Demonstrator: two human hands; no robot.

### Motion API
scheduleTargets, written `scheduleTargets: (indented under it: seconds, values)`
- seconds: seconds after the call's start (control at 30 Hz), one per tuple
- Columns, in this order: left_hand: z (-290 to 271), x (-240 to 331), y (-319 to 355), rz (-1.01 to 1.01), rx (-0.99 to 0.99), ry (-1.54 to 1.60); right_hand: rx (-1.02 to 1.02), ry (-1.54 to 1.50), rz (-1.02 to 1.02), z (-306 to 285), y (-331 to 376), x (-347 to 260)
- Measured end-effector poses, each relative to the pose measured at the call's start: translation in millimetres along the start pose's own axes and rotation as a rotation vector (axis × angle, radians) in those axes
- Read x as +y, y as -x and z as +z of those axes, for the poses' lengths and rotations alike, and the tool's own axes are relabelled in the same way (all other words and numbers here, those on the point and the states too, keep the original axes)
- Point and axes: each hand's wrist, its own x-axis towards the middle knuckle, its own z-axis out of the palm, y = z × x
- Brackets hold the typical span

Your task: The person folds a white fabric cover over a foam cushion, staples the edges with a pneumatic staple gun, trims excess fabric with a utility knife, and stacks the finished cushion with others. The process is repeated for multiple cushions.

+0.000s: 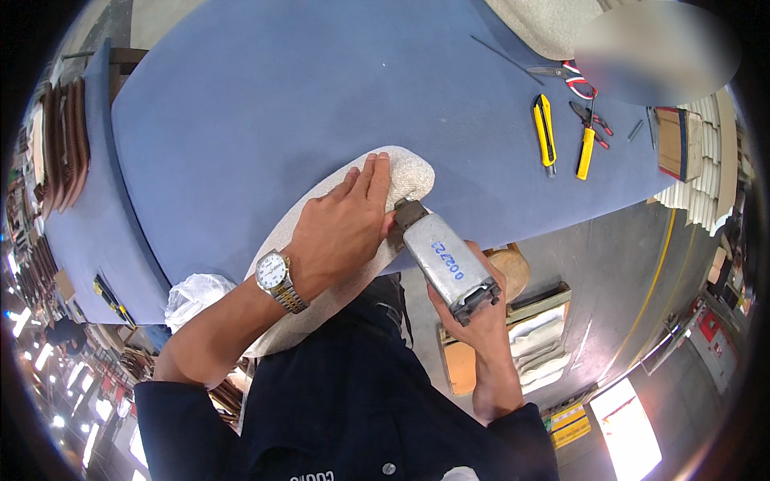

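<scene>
A long curved piece covered in beige upholstery fabric (301, 226) lies along the near edge of the blue table (265, 96). Across its far end rests my left hand (341, 224), palm down, fingers stretched out flat and pressed to the fabric. My right hand (481, 309) is wrapped around a silver staple gun (441, 252). The tool's dark nose (410, 212) meets the near edge of the fabric piece, close beside my left thumb. Whether the nose touches the fabric is hard to make out, and so is the piece's underside.
On the table's right lie a yellow utility knife (545, 132), red-handled scissors (573, 78), pliers (589, 120) and a yellow-handled tool (586, 152). Crumpled clear plastic (196, 298) sits at the left edge. Stacked brown panels (68, 144) stand far left; pale pieces (710, 152) are piled right.
</scene>
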Motion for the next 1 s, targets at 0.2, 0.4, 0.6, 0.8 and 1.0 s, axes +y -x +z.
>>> scheduleTargets:
  seconds: [0.2, 0.4, 0.6, 0.8, 1.0]
  values:
    - [-5.0, -3.5, -3.8, -0.001, -0.022, 0.044, -0.013, -0.003, 0.057, -0.5, -7.6, -11.6]
    - [-8.3, -13.0, -5.5, 0.078, -0.052, 0.074, -0.039, 0.098, 0.027, 2.1, -15.0, -15.6]
    - [-8.5, -17.0, -7.6, 0.092, -0.097, 0.169, -0.102, 0.111, 0.095, -2.8, -22.3, -20.1]
    - [-5.9, -16.9, -10.3, 0.107, -0.066, 0.186, -0.17, 0.117, 0.213, -10.5, -27.3, -28.5]
    - [-8.5, -17.6, -12.3, 0.105, 0.021, 0.166, -0.092, 0.168, 0.145, -1.7, -33.6, -28.0]
